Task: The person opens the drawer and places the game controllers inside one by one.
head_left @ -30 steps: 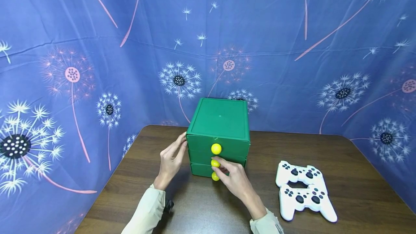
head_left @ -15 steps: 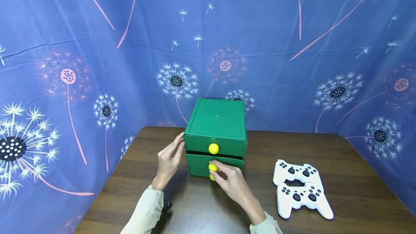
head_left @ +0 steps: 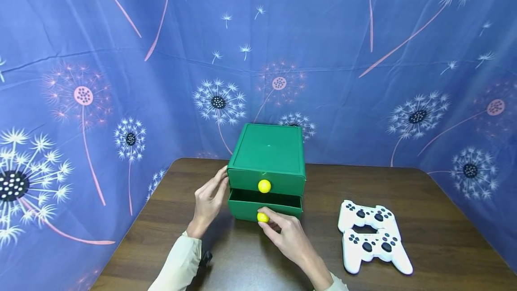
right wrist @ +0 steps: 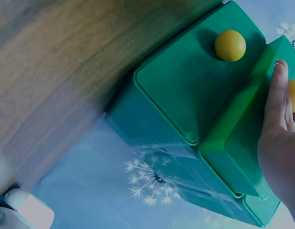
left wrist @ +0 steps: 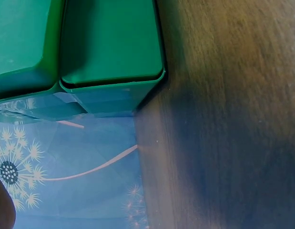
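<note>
A green three-drawer box (head_left: 269,147) with yellow ball knobs stands at the middle of the table. Its middle drawer (head_left: 246,210) is pulled partly out, showing a dark gap below the top drawer (head_left: 242,180). My right hand (head_left: 288,235) pinches that middle drawer's yellow knob (head_left: 263,217) between thumb and fingers. The straight fingers of my left hand (head_left: 208,203) rest against the box's left side. In the right wrist view the bottom drawer (right wrist: 185,90) sits closed, its knob (right wrist: 230,45) visible; in the head view that knob is hidden.
Two white game controllers (head_left: 373,239) lie one in front of the other on the wooden table (head_left: 436,237), right of the box. A small black object (head_left: 206,257) shows beside the left sleeve. Blue dandelion-print cloth (head_left: 343,116) hangs behind and at the sides.
My right hand has drawn the middle drawer out toward me, opening a gap under the top drawer. The left hand stays at the box's side. The head view has shifted slightly.
</note>
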`<action>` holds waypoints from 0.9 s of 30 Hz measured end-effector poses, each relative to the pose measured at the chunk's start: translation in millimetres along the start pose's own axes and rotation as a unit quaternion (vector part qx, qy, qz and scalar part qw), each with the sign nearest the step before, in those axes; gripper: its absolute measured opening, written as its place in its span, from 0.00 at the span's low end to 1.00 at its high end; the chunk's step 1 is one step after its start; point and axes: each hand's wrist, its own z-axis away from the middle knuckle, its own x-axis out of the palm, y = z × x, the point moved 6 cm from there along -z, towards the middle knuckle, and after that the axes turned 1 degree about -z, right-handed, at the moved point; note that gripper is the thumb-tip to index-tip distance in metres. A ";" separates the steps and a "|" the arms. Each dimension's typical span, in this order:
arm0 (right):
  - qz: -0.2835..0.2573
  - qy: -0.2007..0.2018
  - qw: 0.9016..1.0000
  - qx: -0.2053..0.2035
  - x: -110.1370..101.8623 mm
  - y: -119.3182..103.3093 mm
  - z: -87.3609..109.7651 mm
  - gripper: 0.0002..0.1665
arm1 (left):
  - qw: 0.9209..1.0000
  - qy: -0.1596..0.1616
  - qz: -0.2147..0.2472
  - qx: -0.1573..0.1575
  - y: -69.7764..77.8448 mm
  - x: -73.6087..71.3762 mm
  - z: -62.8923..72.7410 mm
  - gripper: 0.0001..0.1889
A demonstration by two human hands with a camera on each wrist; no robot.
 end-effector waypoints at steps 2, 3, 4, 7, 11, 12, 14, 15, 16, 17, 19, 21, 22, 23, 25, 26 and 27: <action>0.000 0.002 1.000 -0.005 0.1 -2.7 1.8 0.18 | 1.000 -0.002 0.000 -0.002 0.2 -0.7 0.4 0.28; 0.000 0.004 1.000 -0.008 0.3 -3.9 2.6 0.18 | 1.000 -0.002 -0.001 -0.003 0.3 -1.0 0.7 0.28; 0.001 0.006 1.000 -0.010 0.5 -4.9 3.4 0.18 | 1.000 -0.003 -0.001 -0.004 0.5 -1.2 1.0 0.29; 0.002 0.012 1.000 -0.015 1.3 -6.4 4.9 0.19 | 1.000 -0.003 -0.003 -0.003 1.3 -1.8 1.3 0.30; 0.005 0.015 1.000 -0.014 1.4 -7.3 6.3 0.18 | 1.000 -0.004 0.000 -0.001 1.9 -1.8 0.8 0.29; 0.005 0.015 1.000 -0.014 1.2 -7.9 6.7 0.17 | 1.000 -0.004 0.000 -0.001 2.0 -1.8 0.5 0.29; 0.005 0.012 1.000 -0.013 1.5 -8.9 7.5 0.17 | 1.000 -0.004 -0.002 0.000 2.1 -2.4 0.4 0.29; 0.004 0.012 1.000 -0.014 1.8 -9.4 7.8 0.16 | 1.000 -0.004 -0.004 0.000 2.2 -2.7 0.3 0.29; 0.004 0.012 1.000 -0.016 2.1 -10.0 8.0 0.17 | 1.000 -0.003 -0.005 0.001 2.4 -3.2 0.2 0.29; 0.003 0.012 1.000 -0.017 2.3 -10.3 8.2 0.17 | 1.000 -0.003 -0.007 0.001 2.3 -3.6 0.3 0.29; 0.001 0.013 1.000 -0.018 2.6 -11.0 8.3 0.18 | 1.000 -0.003 -0.009 0.000 2.2 -3.9 0.2 0.29; 0.001 0.015 1.000 -0.020 2.3 -12.3 8.7 0.19 | 1.000 -0.004 -0.007 -0.001 2.0 -3.9 0.2 0.29; 0.002 0.017 1.000 -0.023 2.0 -13.3 9.0 0.19 | 1.000 -0.005 -0.007 -0.002 1.9 -3.9 0.2 0.29; 0.004 0.019 1.000 -0.025 1.6 -14.3 9.3 0.20 | 1.000 -0.006 -0.007 -0.003 1.8 -3.7 0.2 0.30; 0.007 0.022 0.999 -0.030 0.6 -16.3 10.4 0.21 | 1.000 -0.007 -0.008 -0.003 1.8 -3.1 0.1 0.30; 0.010 0.023 0.999 -0.035 0.1 -17.4 11.0 0.21 | 1.000 -0.007 -0.008 -0.003 1.7 -2.9 0.1 0.30; 0.011 0.024 0.999 -0.036 -0.3 -18.3 11.5 0.21 | 1.000 -0.008 -0.008 -0.003 1.7 -2.6 0.0 0.30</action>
